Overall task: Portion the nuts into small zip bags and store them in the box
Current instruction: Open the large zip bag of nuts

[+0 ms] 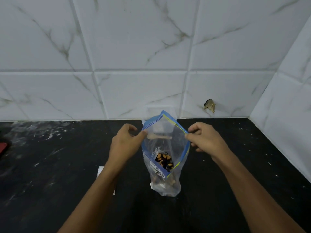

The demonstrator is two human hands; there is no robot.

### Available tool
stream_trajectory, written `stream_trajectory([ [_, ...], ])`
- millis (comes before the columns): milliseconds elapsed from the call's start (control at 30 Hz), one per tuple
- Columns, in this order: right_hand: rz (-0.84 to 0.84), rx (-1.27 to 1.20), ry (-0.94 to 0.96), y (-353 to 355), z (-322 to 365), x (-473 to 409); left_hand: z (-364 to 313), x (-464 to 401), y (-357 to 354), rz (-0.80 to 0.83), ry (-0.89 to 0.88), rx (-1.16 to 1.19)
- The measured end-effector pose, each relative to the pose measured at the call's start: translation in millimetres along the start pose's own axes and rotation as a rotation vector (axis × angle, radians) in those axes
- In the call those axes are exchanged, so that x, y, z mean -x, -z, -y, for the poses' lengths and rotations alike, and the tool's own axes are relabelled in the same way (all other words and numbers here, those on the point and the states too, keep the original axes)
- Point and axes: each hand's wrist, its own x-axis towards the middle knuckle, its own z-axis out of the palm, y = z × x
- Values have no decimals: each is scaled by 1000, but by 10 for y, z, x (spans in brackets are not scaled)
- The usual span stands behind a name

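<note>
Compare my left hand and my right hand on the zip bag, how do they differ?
The left hand pinches the zip bag at its left rim; the right hand pinches the right rim. The left hand sits slightly lower and its forearm partly covers a white packet. Both pull the mouth open above the nuts.

— What did the zip bag [165, 165] look like?
— Clear plastic with a blue zip band and a thin yellow line along the rim. It stood upright on the black counter, just before the tiled wall, its mouth pulled wide open into a diamond shape.
— And the nuts [164, 161]?
— A small heap lay at the bottom, seen through the mouth: orange-brown pieces mixed with dark ones. White printed lettering showed on the near side.
</note>
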Motion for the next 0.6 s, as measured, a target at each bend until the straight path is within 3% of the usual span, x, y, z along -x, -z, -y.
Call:
stream_trajectory([
  [200,-5,83,45,-196,128,-63,-74,-23,-110,20,-14,45],
  [300,22,-240,-47,-153,130,-76,-71,-37,-85,75,151,402],
  [433,160,-797,-371,-19,24,-128,2,-144,-16,177,471,927],
  [500,195,-981,-560,-13,-56,-176,58,-187,-35,163,605,1075],
  [600,187,-1133,-659,-79,-152,-223,118,-207,-135,183,686,1118],
])
